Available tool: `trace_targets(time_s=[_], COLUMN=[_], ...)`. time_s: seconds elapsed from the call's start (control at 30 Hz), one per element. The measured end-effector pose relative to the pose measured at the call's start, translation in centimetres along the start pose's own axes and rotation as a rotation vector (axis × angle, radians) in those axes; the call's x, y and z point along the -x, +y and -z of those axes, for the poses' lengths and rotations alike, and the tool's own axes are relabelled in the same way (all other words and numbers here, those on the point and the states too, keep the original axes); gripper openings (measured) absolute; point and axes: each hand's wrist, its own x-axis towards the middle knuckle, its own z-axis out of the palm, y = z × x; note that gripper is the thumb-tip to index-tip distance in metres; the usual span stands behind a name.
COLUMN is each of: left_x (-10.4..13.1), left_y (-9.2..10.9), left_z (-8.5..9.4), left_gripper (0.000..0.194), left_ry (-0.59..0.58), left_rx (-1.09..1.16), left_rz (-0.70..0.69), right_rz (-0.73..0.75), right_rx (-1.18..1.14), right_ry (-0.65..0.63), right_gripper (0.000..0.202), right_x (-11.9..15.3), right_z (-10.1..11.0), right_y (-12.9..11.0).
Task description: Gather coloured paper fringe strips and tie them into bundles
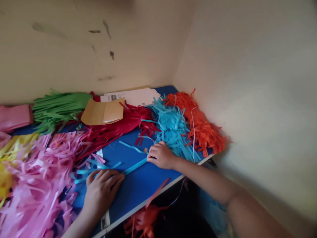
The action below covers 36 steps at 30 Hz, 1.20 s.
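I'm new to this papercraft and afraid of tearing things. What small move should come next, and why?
Probably a gentle twist of the light-blue strip by the right hand, the left hand pressing lightly: the strip spans the gap between them over the blue tabletop, right fingers closed on one end, left hand over the other part.

Craft corner (180, 62) with fringed paper (173, 122)

Just ahead of the right fingers (148, 156), beyond two loose blue strips (131, 146), a bare patch of the table (111, 152) offers a way through, closed off farther on by the red fringe (119, 124). The blue fringe (173, 125) blocks the right, while the pink fringe (42, 178) crowds the left fingers' (122, 175) outer side.
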Motion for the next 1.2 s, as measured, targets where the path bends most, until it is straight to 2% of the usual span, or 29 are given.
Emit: trace_targets(time_s=[0.17, 0.3, 0.4, 0.43, 0.5, 0.6, 0.67, 0.77, 0.87, 0.97, 1.13, 1.2], left_x=[-1.2, -2.0, -2.2, -2.2, -2.1, -2.2, -2.4, -2.7, -3.1, -3.5, -3.7, -3.4], left_y=[1.1, 1.3, 1.2, 1.3, 1.6, 2.3, 2.8, 3.4, 3.7, 3.7, 3.3, 3.2], left_z=[0.0, 0.1, 0.1, 0.2, 0.4, 0.6, 0.6, 0.3, 0.0, -0.2, -0.5, -0.8], left_gripper=[0.032, 0.031, 0.029, 0.025, 0.018, 0.036, 0.036, 0.027, 0.026, 0.026, 0.027, 0.029], left_ry=[-0.038, -0.153, -0.191, -0.174, -0.123, -0.083, -0.064, 0.003, 0.037, 0.061, 0.104, 0.11], left_rx=[-0.042, -0.082, -0.125, -0.147, -0.193, -0.247, -0.254, -0.211, -0.204, -0.226, -0.225, -0.21], left_rz=[0.154, 0.213, 0.208, 0.177, 0.076, -0.068, -0.1, -0.066, -0.062, -0.095, -0.097, -0.101], right_rz=[-0.137, -0.211, -0.228, -0.184, 0.003, 0.321, 0.436, 0.515, 0.521, 0.518, 0.283, 0.258], right_rx=[-0.005, 0.021, 0.053, 0.079, 0.146, 0.216, 0.273, 0.367, 0.394, 0.389, 0.263, 0.289], right_ry=[-0.089, -0.129, -0.097, -0.069, -0.013, 0.037, 0.072, 0.121, 0.139, 0.106, 0.086, 0.083], right_gripper=[0.01, 0.011, 0.012, 0.01, 0.004, 0.006, 0.015, 0.024, 0.022, 0.022, 0.013, 0.01], right_x=[-1.2, -1.8, -1.7, -1.6, -1.4, -1.2, -1.3, -1.3, -1.4, -1.7, -2.4, -2.3], right_z=[0.6, 0.5, 0.7, 0.8, 1.0, 1.0, 0.8, 0.2, -0.3, -0.5, -0.5, -0.7], right_y=[-1.2, -1.7, -1.8, -1.9, -1.9, -2.1, -2.2, -2.4, -2.4, -2.0, -2.6, -3.5])
